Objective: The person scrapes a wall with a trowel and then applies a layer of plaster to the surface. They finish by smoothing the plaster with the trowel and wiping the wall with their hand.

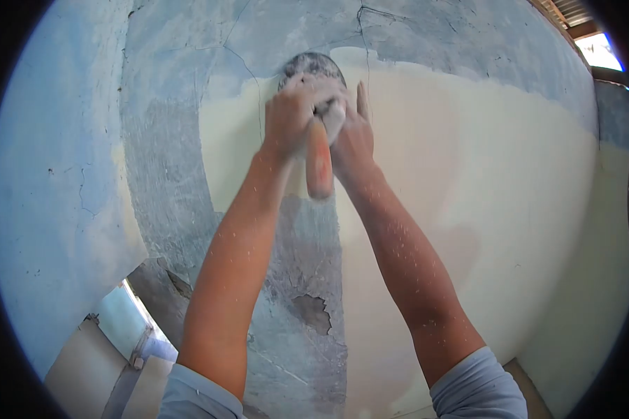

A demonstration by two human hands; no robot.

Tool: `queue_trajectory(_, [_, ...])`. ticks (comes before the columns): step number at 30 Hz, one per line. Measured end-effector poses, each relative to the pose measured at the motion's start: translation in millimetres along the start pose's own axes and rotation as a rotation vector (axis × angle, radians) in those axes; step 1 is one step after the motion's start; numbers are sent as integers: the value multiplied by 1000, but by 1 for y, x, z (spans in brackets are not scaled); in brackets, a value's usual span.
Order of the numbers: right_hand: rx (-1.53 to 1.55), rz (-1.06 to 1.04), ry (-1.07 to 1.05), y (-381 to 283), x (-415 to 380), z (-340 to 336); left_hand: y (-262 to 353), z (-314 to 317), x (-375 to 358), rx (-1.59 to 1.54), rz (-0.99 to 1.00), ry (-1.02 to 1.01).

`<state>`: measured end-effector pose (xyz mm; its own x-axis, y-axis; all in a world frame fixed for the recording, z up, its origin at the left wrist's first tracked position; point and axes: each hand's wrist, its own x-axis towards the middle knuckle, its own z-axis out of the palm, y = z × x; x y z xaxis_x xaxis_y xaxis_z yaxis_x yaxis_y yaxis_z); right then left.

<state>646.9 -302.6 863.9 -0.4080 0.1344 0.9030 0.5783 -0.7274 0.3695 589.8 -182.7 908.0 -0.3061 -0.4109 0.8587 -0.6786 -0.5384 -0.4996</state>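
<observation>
My left hand (pixel 286 119) and my right hand (pixel 354 143) are close together in front of the wall (pixel 426 160). Both are closed around the neck and blade of a trowel (pixel 319 166), whose worn orange handle points down toward me. Its dark, rounded blade is smeared with white and lies against the wall, above my fingers. One finger of my right hand sticks up beside the blade. The hands are slightly blurred and partly hide the tool. Pale flecks cover both forearms.
Cream coating meets bare blue-grey surface around the blade. Cracks (pixel 364 42) run down from the top, and a broken patch (pixel 313 313) shows below. A pale blue wall stands at left, with an opening (pixel 136 307) low down. Corrugated roofing (pixel 565 12) is at upper right.
</observation>
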Motion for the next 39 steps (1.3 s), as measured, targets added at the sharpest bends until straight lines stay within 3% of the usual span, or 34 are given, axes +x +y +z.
queue_trajectory(2, [-5,28,-82,-2,14,-12,-3,-2,8,-16,-49,8])
queue_trajectory(4, [-1,67,-178,-7,3,-10,0,-2,-1,9,52,1])
queue_trajectory(6, [74,37,102,-19,-29,-2,17,0,-30,58,-13,-50])
queue_trajectory(8, [55,36,82,-32,-46,-11,27,1,-50,96,17,-97])
queue_trajectory(10, [61,72,21,-37,-44,-13,33,-1,-53,88,-52,-93])
queue_trajectory(13, [10,11,3,-13,-6,2,4,-6,-14,107,41,-53])
queue_trajectory(14, [-51,19,-129,-5,6,-1,1,-11,-1,87,33,-53])
queue_trajectory(18, [-6,115,-268,-19,11,-18,8,-11,-2,97,-40,-56])
queue_trajectory(20, [49,45,-30,-24,-30,-10,20,-3,-32,90,-17,-47])
queue_trajectory(24, [94,121,-89,-43,-50,-21,31,3,-58,54,-32,-19])
queue_trajectory(27, [-27,16,-61,-18,-21,-3,9,-3,-24,51,-17,15])
queue_trajectory(32, [11,98,-181,-24,-11,-12,10,-4,-22,50,-80,59])
queue_trajectory(34, [131,73,5,-39,-41,-14,28,-4,-50,39,-69,62])
queue_trajectory(39, [69,44,-27,-49,-56,-14,33,-4,-69,40,-41,51])
